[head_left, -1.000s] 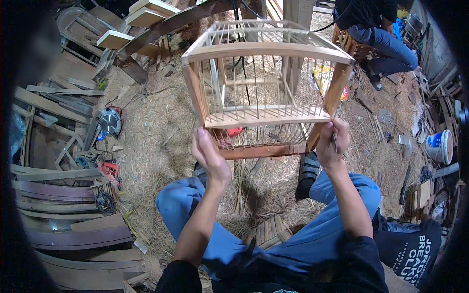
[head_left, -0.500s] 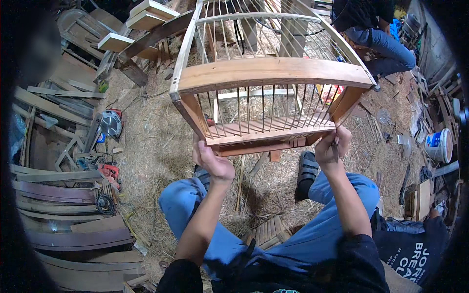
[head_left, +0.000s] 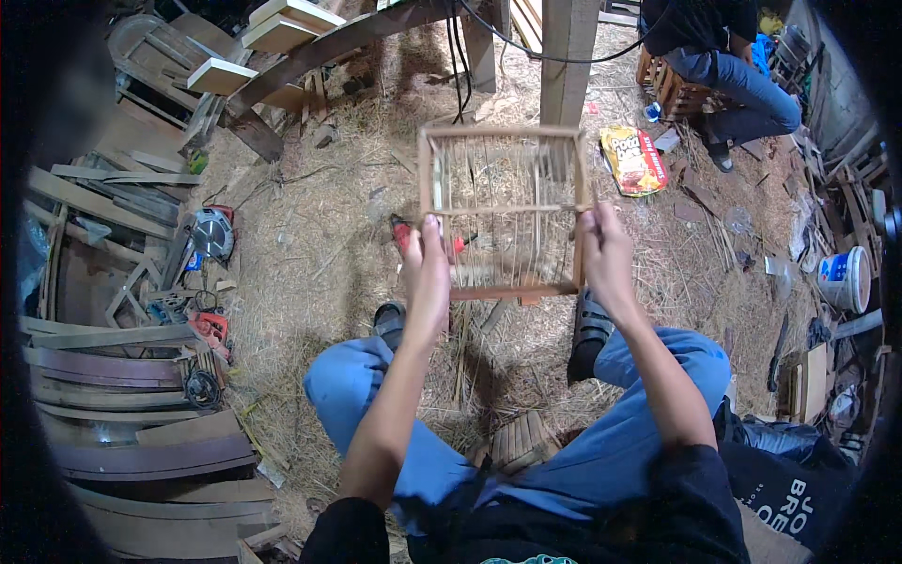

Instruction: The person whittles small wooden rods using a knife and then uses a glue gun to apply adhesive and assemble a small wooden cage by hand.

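Head view: the left hand [head_left: 428,279] and right hand [head_left: 609,260] grip the left and right sides of a rectangular brown wooden cage [head_left: 507,209] (slightly blurred) above the straw-littered brown floor [head_left: 305,258].

Black short-sleeved shirt [head_left: 451,540], blue trousers [head_left: 343,385], dark strapped sandals [head_left: 594,329], bare hands [head_left: 611,258]

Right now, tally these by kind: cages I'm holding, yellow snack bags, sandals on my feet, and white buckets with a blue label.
Cage in your hands: 1
Snack bag: 1
Sandals on your feet: 2
Bucket: 1
Total: 5
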`<action>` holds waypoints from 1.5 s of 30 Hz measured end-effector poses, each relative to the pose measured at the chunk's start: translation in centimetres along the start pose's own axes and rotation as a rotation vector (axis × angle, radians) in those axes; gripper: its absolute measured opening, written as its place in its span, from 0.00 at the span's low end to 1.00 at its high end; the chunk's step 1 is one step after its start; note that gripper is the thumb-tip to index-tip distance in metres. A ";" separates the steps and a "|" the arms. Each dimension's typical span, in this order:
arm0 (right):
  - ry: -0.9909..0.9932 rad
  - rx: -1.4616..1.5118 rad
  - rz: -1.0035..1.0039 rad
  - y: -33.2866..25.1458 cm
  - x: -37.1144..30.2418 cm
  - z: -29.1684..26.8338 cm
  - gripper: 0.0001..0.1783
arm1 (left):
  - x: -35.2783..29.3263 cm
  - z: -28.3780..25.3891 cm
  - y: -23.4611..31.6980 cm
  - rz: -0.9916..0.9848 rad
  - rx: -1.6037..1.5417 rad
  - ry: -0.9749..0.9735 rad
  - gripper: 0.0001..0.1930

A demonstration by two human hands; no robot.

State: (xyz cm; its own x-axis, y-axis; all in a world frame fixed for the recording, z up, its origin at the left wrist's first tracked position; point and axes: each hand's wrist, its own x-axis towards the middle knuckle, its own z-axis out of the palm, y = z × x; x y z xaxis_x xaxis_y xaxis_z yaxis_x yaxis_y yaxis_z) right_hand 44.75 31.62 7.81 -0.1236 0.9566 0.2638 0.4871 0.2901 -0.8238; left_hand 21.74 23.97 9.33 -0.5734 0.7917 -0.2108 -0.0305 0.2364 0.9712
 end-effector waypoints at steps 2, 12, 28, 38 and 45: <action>-0.140 -0.047 0.180 1.5 -0.8 1.9 0.11 | 2.1 -0.9 -4.4 -0.111 0.156 0.025 0.28; -0.307 -0.332 0.195 2.8 -1.0 3.7 0.11 | 3.1 -2.4 -11.9 0.096 0.259 -0.053 0.29; -0.734 0.180 0.505 2.6 -3.4 6.2 0.19 | -3.4 -0.1 -6.7 0.001 0.998 -0.427 0.44; -0.788 0.153 0.438 3.2 -2.7 6.9 0.17 | -2.2 -1.9 -8.1 0.037 0.877 -0.706 0.75; -0.703 0.054 0.388 2.7 -3.0 7.4 0.22 | -2.5 -1.2 -8.4 -0.004 0.984 -0.643 0.76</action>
State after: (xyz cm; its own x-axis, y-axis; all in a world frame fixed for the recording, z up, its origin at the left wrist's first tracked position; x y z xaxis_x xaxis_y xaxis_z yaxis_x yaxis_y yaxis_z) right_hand 40.01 29.77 1.04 -0.4781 0.7771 -0.4094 0.5669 -0.0830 -0.8196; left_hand 22.43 19.32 1.88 -0.0475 0.8624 -0.5040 0.7757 0.3498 0.5253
